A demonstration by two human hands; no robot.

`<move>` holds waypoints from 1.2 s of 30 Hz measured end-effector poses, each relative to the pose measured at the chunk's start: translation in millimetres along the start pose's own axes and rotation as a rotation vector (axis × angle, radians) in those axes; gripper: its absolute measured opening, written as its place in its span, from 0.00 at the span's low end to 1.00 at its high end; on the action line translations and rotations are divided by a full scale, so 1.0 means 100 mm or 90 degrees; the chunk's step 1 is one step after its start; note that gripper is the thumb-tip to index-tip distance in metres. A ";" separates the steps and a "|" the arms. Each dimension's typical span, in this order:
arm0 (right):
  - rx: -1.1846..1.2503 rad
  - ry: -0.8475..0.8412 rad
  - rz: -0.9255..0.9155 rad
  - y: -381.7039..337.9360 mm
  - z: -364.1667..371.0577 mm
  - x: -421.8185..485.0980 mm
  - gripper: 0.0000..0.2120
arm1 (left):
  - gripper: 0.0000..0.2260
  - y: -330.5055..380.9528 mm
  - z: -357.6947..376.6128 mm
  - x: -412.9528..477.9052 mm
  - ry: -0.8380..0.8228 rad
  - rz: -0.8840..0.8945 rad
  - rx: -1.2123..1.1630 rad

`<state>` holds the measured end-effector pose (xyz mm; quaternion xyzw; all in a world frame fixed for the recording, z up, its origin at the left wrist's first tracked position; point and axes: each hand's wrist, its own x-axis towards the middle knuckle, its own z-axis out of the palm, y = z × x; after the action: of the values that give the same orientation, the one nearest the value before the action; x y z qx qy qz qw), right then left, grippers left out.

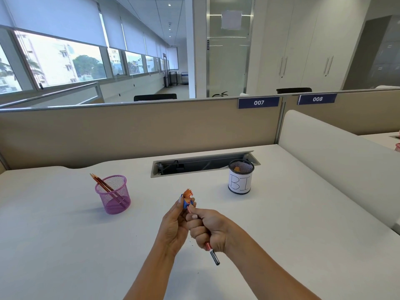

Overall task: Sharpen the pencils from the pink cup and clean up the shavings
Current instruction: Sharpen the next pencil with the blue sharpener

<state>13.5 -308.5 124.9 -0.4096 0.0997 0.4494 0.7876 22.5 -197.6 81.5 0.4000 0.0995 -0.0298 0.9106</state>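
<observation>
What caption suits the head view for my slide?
Left hand holds the sharpener, right hand grips the pencil in it; pink cup stands left.

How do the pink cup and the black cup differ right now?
The pink cup is bare mesh, flares toward its rim and holds pencils leaning left; the black cup is straight-sided, wrapped in white paper marked "BI", with something orange inside. Both are upright mesh cups on the desk.

The left hand (174,226) and right hand (207,230) are bare; behind the grip, both forearms (259,263) are uncovered too.
</observation>
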 end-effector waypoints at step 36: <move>-0.393 0.254 -0.126 0.16 0.01 0.01 0.24 | 0.13 0.08 0.05 -0.04 0.069 0.119 -0.002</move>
<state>0.9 -303.0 116.1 -0.7149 0.0710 0.2911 0.6317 20.5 -195.7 91.1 0.4068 0.1111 0.0768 0.9035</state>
